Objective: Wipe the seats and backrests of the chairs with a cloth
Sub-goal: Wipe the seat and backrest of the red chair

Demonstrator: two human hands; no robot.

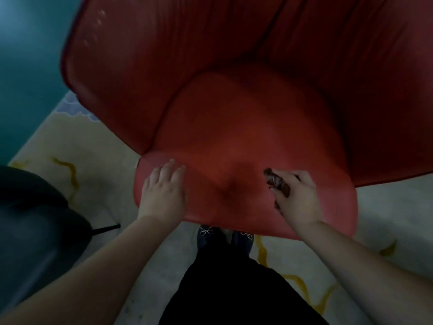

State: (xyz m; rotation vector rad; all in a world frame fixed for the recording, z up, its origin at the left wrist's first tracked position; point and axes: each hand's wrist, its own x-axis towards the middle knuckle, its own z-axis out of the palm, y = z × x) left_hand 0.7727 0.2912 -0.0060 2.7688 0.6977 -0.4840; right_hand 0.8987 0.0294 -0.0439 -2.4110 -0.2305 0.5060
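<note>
Both forearms reach down from the bottom of the view toward a red chair, and the work sits at their ends. Bunched in the right hand [296, 195] is a dark brown cloth [277, 182], the fingers [287, 175] curled tight around it, held at the right front part of the seat [234, 141]; whether it presses the cushion or hangs just above it I cannot tell. Across from it, the left hand [161, 191] lies flat on the seat's left front corner, fingers straight and slightly apart, gripping nothing, apparently steadying the chair. Behind the seat rises the ribbed red backrest [210, 43], wrapping round both sides. My reading is that the wiping of this seat is under way at its front edge; no streaks or damp marks show in the dim, blurred light, so how much of the cushion is done cannot be judged. The backrest appears to be still ahead, as do other chairs: a dark one [35, 219] stands at the left edge. Below lie a pale patterned rug [93, 146], dark shoes [207, 233] and black clothing.
</note>
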